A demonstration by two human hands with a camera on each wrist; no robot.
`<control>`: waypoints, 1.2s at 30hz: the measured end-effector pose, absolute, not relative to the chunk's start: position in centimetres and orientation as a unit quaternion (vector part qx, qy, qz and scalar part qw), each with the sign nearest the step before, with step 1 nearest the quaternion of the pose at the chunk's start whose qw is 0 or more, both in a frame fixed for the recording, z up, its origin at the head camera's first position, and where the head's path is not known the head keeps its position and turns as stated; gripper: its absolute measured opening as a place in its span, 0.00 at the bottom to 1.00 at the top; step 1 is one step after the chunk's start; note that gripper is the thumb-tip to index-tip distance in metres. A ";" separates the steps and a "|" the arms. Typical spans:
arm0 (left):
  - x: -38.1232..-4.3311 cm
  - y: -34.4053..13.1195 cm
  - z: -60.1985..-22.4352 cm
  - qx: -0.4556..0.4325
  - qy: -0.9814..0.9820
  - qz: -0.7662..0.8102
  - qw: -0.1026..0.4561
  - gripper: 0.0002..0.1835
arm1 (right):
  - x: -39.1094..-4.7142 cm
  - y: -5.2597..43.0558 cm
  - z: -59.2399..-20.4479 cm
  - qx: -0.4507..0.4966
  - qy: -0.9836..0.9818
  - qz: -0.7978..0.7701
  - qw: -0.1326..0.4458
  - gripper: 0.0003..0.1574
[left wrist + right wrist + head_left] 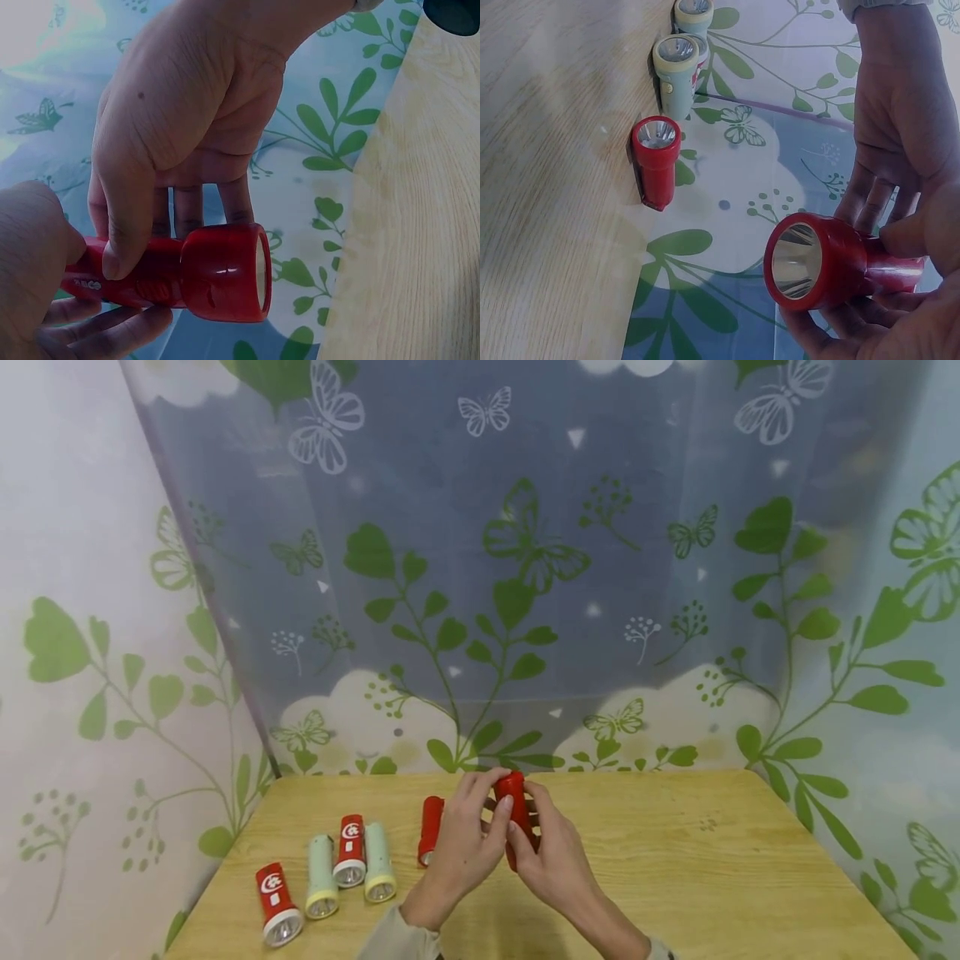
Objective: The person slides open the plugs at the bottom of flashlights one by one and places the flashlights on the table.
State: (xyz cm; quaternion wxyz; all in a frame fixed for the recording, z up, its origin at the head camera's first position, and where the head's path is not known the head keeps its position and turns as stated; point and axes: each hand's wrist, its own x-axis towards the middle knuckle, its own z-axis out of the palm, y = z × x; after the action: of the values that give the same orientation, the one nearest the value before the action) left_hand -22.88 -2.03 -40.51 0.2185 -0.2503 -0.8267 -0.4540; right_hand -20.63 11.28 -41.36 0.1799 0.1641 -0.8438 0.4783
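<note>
Both hands hold one red flashlight (511,787) over the table's middle. My left hand (467,835) grips it from the left and my right hand (557,852) from the right. In the left wrist view the right thumb presses on the body near the switch, below the wide head (225,274). The left fingers wrap the narrow tail end there. In the right wrist view the clear lens (796,261) shows unlit, facing towards the table side. Just left of my left hand, a second, plain red flashlight (431,828) lies on the wooden table, partly behind that hand.
Further left are two pale green flashlights with yellow rims, one (322,877) and another (378,864). Two red flashlights with white rims and logos, one (349,852) and another (278,906), lie among them. A leaf-printed curtain (480,610) borders the table (690,860).
</note>
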 end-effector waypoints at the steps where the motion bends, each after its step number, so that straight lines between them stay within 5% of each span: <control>1: -22.9 -2.0 -40.5 -0.250 -0.828 -0.454 0.215 0.17 | -20.6 11.3 -41.4 0.166 -0.844 0.479 0.179 0.27; 36: -22.9 -1.5 -41.2 -0.258 -0.832 -0.469 0.146 0.21 | -20.8 12.5 -41.0 0.127 -0.863 0.468 0.142 0.26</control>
State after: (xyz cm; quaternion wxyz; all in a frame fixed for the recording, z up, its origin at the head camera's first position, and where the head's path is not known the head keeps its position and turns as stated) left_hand -22.92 -1.53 -41.20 0.1459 -0.2579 -0.8318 -0.4693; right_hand -20.81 12.51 -41.03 0.1424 0.1272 -0.8628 0.4681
